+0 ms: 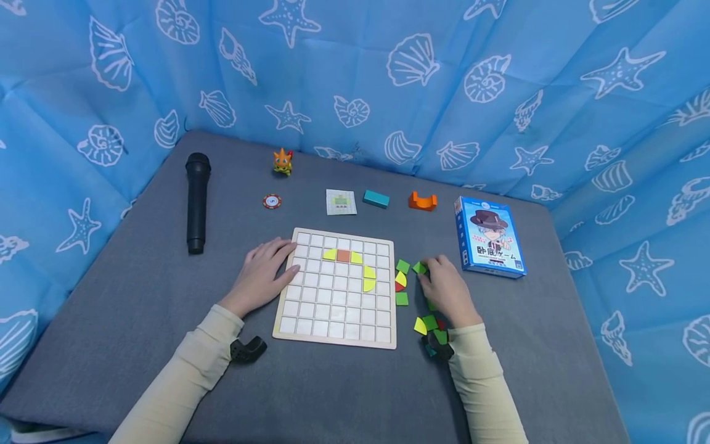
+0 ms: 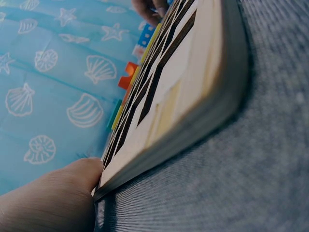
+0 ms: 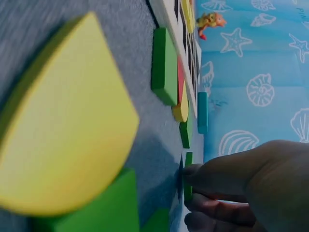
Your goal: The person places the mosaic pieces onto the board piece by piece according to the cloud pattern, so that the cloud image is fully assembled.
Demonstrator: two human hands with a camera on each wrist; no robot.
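A wooden grid board [image 1: 336, 288] with white squares lies mid-table. On its upper rows sit yellow quarter-round tiles [image 1: 330, 253] and an orange-brown square tile [image 1: 343, 256]. At the board's left edge rests my left hand [image 1: 263, 271], fingers extended, thumb and fingertips on the rim; the left wrist view shows the thumb [image 2: 87, 173] against the board's side. My right hand [image 1: 445, 290], right of the board, pinches a green square tile [image 3: 188, 176] between thumb and fingers. Around that hand lie loose green, yellow and red tiles [image 1: 402, 299]; some are partly hidden under it.
Behind the board are a pattern card [image 1: 341, 202], a teal block [image 1: 376, 198], an orange arch block [image 1: 423, 201], a poker chip [image 1: 272, 201] and a small figurine [image 1: 282, 162]. A black microphone [image 1: 196, 203] lies left; a blue game box [image 1: 490, 237] lies right.
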